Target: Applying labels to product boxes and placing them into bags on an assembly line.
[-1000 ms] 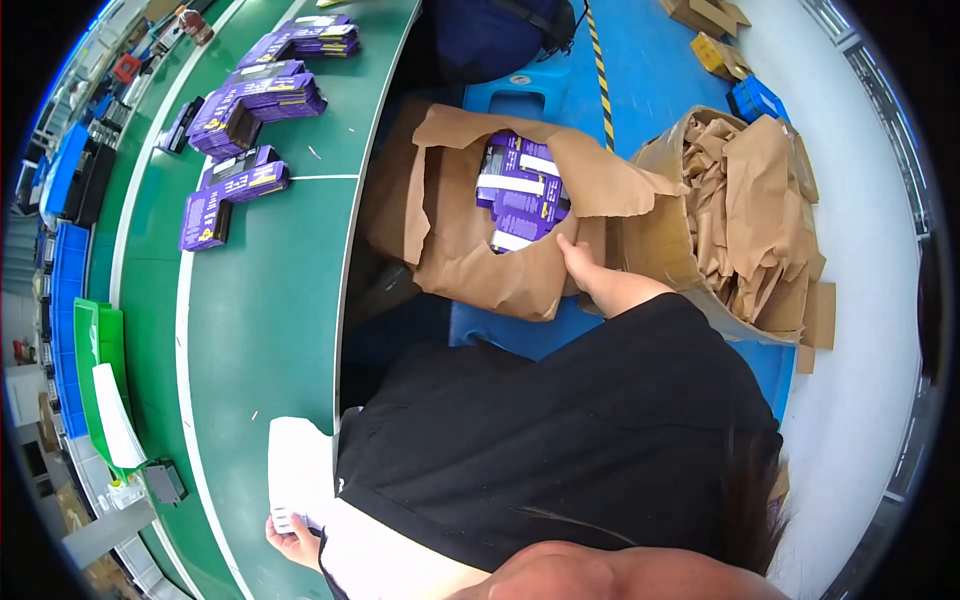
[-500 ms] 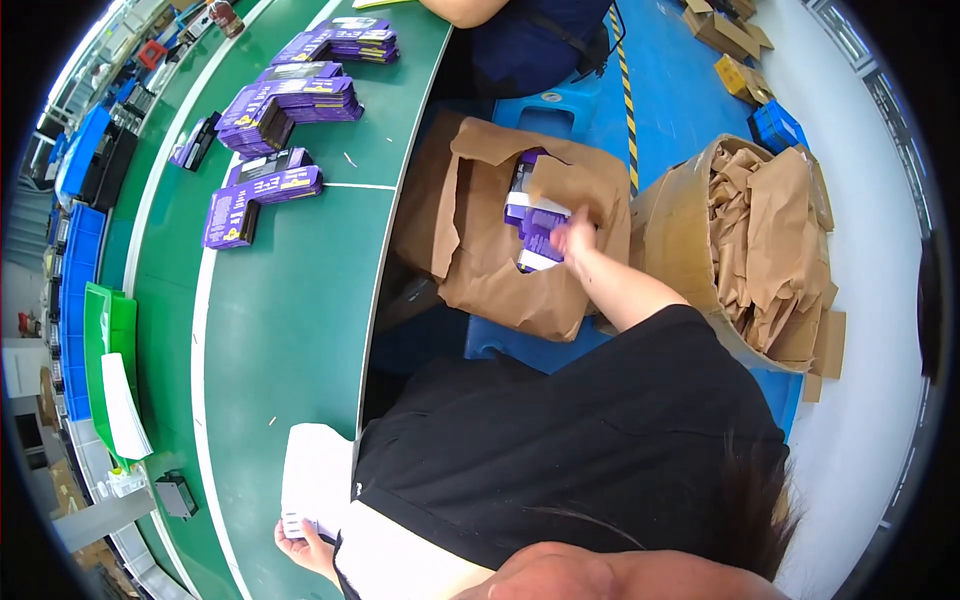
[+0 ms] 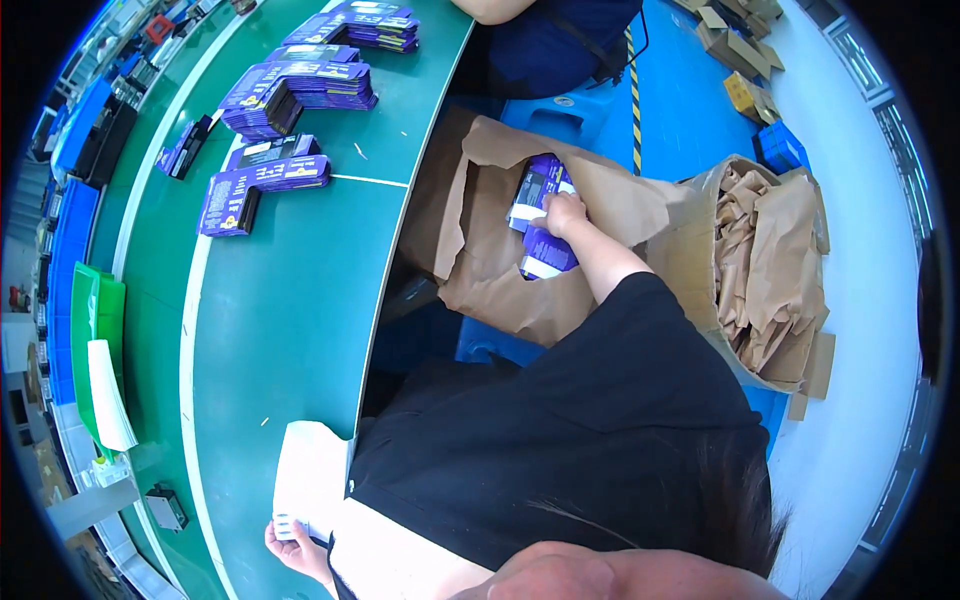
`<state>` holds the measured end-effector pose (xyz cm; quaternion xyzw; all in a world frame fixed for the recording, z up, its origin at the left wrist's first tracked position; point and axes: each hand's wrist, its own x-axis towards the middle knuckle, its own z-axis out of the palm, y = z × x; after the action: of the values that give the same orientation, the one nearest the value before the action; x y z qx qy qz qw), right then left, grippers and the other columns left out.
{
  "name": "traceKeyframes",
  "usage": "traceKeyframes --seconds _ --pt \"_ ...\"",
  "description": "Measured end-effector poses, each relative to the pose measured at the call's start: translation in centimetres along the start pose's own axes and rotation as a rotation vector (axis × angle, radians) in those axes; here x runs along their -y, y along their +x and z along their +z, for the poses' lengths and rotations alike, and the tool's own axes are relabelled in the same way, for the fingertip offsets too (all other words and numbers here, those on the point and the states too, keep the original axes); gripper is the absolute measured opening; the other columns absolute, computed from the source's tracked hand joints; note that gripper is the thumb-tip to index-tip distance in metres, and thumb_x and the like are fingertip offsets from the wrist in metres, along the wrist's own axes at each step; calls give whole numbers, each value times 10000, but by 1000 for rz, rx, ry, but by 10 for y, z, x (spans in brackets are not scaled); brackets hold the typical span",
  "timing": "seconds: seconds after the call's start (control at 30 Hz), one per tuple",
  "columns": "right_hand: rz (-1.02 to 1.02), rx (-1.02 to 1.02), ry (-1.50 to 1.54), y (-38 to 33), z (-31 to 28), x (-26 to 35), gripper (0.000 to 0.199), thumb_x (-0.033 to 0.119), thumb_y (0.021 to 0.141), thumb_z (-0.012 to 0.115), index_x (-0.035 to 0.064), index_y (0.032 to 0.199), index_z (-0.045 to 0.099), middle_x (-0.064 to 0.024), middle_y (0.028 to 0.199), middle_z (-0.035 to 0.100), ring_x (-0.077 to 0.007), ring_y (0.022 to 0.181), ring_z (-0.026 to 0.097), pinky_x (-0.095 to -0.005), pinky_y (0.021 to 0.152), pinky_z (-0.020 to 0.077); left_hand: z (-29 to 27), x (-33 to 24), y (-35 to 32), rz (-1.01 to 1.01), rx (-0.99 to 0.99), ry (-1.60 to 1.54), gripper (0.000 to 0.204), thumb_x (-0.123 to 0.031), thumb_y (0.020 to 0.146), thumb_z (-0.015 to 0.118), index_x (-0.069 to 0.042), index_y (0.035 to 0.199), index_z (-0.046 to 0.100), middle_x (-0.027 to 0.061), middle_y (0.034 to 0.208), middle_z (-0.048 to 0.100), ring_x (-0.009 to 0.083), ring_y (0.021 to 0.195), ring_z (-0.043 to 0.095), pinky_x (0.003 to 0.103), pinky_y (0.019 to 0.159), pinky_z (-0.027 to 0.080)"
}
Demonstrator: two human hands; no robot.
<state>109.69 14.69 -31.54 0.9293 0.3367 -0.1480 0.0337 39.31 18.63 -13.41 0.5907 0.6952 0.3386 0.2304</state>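
My right hand [image 3: 564,216] reaches into an open brown paper wrapping [image 3: 478,262], its fingers closed at the edge of purple folded cartons [image 3: 546,250]. The torn paper surrounds these cartons, and part of the stack stays hidden under it. Down at the near edge of the table, my left hand [image 3: 294,550] pinches the lower end of a white sheet [image 3: 308,470], which lies partly over the green table top.
Stacks of purple cartons [image 3: 265,180] stand on the green table [image 3: 290,300]. A large cardboard box [image 3: 695,235] of crumpled brown paper is to the right. Blue stools [image 3: 560,118] sit under the wrapping. A green bin [image 3: 98,310] stands far left; another person's arm [image 3: 494,8] shows at the top.
My right hand has moved left and slightly up onto the cartons, and the paper flap beside it has spread right. The left hand keeps its hold on the sheet. The view has shifted slightly.
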Motion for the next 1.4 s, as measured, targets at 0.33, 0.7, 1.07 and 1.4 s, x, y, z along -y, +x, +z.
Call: traceKeyframes --seconds 0.33,0.7,1.07,1.4 --pt "-8 116 312 37 35 -14 192 256 876 720 91 941 648 -111 905 640 -306 817 610 -408 834 506 -3 -2 14 37 28 18 347 -128 984 625 -28 1283 480 142 1147 584 233 1014 612 307 916 489" --pt "-1 13 681 77 46 35 127 232 895 685 132 961 646 -123 1030 647 -350 923 606 -444 868 506 -2 -7 17 30 54 3 325 -120 991 609 -29 1274 480 137 1133 583 225 994 610 304 914 481" --pt "454 -529 547 50 50 57 436 343 853 753 26 1136 656 -160 1146 643 -345 1055 623 -427 961 488 6 -3 13 71 1 -46 328 -69 951 634 -22 1241 488 128 1074 592 197 931 612 282 862 496" --pt "736 -390 1106 59 56 64 395 246 838 746 13 1139 642 -153 1064 670 -317 930 654 -413 837 532 3 27 24 16 91 -276 382 -74 962 639 -29 1292 451 151 1144 571 219 991 601 299 906 494"
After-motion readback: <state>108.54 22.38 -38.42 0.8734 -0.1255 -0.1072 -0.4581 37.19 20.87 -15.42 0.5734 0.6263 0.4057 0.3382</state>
